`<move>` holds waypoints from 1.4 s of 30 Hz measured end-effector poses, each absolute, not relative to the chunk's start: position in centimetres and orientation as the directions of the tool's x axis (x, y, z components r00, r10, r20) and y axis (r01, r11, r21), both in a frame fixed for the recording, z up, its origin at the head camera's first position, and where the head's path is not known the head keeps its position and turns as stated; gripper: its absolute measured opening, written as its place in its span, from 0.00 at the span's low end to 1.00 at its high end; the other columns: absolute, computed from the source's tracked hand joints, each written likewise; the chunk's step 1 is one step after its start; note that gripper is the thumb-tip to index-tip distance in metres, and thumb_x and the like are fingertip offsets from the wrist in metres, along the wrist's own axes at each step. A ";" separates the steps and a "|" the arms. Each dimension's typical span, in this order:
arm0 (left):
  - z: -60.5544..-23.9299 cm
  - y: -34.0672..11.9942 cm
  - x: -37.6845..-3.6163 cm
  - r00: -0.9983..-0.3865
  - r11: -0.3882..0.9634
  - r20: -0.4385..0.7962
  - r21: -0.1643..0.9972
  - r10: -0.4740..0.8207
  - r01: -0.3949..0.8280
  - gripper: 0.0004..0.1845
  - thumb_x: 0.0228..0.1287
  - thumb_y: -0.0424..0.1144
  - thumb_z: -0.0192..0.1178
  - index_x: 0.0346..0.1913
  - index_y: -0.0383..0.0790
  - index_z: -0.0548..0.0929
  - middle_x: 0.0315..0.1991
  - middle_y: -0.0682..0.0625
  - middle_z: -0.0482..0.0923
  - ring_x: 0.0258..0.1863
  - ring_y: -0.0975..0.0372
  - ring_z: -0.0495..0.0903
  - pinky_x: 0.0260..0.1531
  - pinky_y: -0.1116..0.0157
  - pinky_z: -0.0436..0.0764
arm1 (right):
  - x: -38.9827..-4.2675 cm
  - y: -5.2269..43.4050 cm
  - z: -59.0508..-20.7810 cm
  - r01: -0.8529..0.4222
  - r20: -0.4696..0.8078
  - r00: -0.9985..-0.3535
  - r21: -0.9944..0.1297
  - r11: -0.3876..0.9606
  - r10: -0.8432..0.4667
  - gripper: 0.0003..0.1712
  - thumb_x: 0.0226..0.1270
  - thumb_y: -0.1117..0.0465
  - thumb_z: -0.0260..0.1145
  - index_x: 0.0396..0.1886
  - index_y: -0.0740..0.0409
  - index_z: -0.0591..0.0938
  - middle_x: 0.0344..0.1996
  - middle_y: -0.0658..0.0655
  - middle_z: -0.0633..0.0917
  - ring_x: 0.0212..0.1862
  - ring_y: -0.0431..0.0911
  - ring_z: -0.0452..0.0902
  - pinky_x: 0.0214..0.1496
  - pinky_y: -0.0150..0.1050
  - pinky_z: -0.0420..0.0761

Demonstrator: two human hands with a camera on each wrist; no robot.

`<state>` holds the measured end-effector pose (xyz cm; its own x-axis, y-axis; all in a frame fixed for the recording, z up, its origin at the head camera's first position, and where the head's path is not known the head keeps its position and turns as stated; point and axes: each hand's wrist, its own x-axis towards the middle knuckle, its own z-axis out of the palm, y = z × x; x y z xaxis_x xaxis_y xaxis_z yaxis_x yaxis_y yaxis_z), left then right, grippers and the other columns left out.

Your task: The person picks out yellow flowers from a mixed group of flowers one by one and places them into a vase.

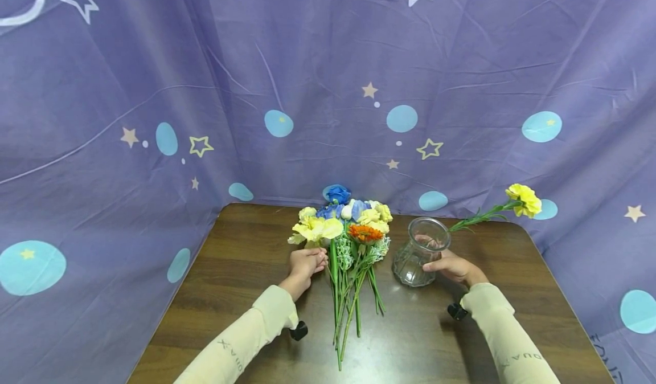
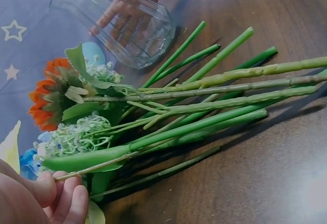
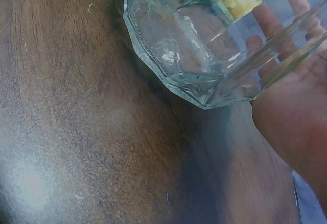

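Observation:
My left hand (image 1: 306,263) pinches a thin flower stem (image 2: 102,166) between thumb and fingers, just below a pale yellow flower (image 1: 318,229) at the left side of a bunch. The bunch lies on the table with its green stems (image 1: 349,310) toward me. It has blue flowers (image 1: 338,194), more yellow blooms (image 1: 376,217), an orange flower (image 1: 365,233) and small whitish sprigs (image 2: 84,134). With its thumb in front and fingers behind, my right hand (image 1: 453,267) grips a clear glass vase (image 1: 414,261), which looks slightly tilted.
A single yellow flower (image 1: 524,200) reaches out to the right behind the vase; whether its stem enters the vase I cannot tell. The brown wooden table (image 1: 246,247) ends at a purple patterned cloth (image 1: 328,88) hanging behind and at both sides.

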<state>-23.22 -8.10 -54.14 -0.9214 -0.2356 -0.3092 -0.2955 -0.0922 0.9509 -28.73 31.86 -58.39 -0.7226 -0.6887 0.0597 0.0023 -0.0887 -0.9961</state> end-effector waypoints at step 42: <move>-46.7 -7.5 -25.9 -0.989 0.475 0.121 0.878 -0.081 0.068 0.05 0.64 0.31 0.69 0.39 0.35 0.93 0.32 0.42 0.91 0.24 0.60 0.85 0.26 0.72 0.78 | -28.5 31.9 -58.2 -0.009 0.069 -0.732 -0.996 -0.092 -0.678 0.41 0.60 0.76 0.63 0.70 0.46 0.64 0.62 0.37 0.79 0.63 0.33 0.75 0.62 0.30 0.74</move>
<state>-25.92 -7.45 -46.72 -0.9894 -0.0810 0.1208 0.0683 0.4747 0.8775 -28.45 31.86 -58.22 -0.7317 -0.6780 0.0694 -0.0090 -0.0923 -0.9957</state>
